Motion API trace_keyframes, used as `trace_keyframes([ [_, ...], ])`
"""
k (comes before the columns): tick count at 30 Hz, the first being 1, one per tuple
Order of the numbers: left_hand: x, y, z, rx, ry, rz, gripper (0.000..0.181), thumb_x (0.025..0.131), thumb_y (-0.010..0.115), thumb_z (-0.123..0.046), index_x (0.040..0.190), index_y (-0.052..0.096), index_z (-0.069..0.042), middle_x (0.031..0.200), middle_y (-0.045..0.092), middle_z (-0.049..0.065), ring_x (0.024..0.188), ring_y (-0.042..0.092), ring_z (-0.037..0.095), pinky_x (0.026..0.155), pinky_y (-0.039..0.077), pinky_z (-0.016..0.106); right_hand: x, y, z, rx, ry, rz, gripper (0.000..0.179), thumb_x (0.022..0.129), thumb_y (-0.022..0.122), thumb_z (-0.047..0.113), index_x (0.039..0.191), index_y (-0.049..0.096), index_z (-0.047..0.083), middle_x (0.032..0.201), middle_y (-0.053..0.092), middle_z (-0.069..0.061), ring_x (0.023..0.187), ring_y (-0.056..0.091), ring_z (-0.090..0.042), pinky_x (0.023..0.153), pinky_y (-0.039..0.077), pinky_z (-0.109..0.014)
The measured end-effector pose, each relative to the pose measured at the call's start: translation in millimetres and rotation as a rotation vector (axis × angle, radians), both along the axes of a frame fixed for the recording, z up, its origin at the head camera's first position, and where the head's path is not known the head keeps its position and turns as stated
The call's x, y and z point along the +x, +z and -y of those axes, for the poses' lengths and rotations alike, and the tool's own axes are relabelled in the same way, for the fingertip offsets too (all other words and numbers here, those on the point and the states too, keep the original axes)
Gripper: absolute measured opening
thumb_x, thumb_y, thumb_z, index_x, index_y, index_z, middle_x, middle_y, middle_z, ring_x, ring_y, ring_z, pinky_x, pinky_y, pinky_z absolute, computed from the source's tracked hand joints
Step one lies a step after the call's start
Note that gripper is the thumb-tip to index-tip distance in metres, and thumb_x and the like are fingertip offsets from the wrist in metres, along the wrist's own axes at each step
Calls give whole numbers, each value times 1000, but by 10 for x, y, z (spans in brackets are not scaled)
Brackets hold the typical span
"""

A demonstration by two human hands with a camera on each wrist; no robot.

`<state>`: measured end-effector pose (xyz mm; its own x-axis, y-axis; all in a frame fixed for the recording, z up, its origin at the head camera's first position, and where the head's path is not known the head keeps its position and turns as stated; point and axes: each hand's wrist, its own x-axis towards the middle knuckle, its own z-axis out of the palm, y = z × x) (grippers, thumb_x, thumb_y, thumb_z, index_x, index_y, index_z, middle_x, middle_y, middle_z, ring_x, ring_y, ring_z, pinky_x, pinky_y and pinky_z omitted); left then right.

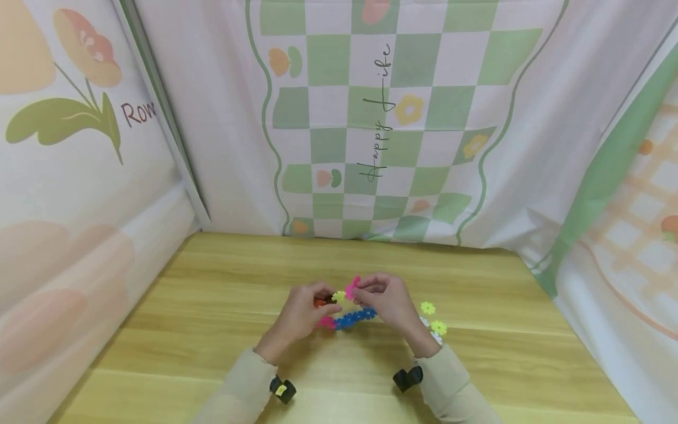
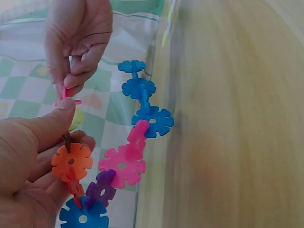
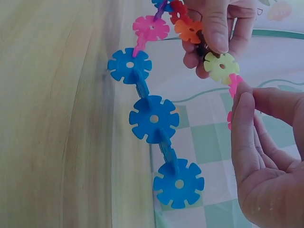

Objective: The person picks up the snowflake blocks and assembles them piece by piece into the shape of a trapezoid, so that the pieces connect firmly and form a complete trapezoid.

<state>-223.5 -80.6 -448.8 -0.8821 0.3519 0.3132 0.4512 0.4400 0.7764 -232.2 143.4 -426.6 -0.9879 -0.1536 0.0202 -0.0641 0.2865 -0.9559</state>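
Observation:
A chain of slotted, flower-shaped plastic discs is held up between both hands. My left hand pinches it near a dark disc and a yellow disc. In my right hand, thumb and fingers pinch a pink disc, which meets the yellow one at its edge. From the left hand the chain bends round through an orange disc, a red disc, a blue disc, a purple disc and pink discs. Several linked blue discs form its far end.
Loose yellow discs and white discs lie on the wooden table just right of the right forearm. A patterned curtain hangs along the table's back edge, and printed cloth walls stand at both sides.

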Motion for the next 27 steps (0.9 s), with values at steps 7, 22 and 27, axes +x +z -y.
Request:
trace_keyframes([
  [7,12,-37,-36,-23,-12,-130,19,97,77,-14,112,76,-2,100,80,10,82,75,13,72,60,16,47,-7,59,-109,-13,-22,15,96,77,6,107,74,-3,103,80,-18,86,79,-20,79,66,-31],
  [22,-4,-47,-61,24,107,-176,14,96,78,-10,108,79,-2,97,81,12,78,77,16,68,58,13,-12,26,-17,-107,-123,9,16,97,77,10,107,74,-2,98,79,-13,86,78,-19,87,65,-41],
  [27,-9,-48,-61,41,110,-176,14,94,80,-11,106,79,-3,96,81,12,79,77,17,68,58,14,-8,-11,3,-119,-157,-59,17,94,80,9,106,76,-2,98,80,-15,82,78,-17,82,66,-38],
])
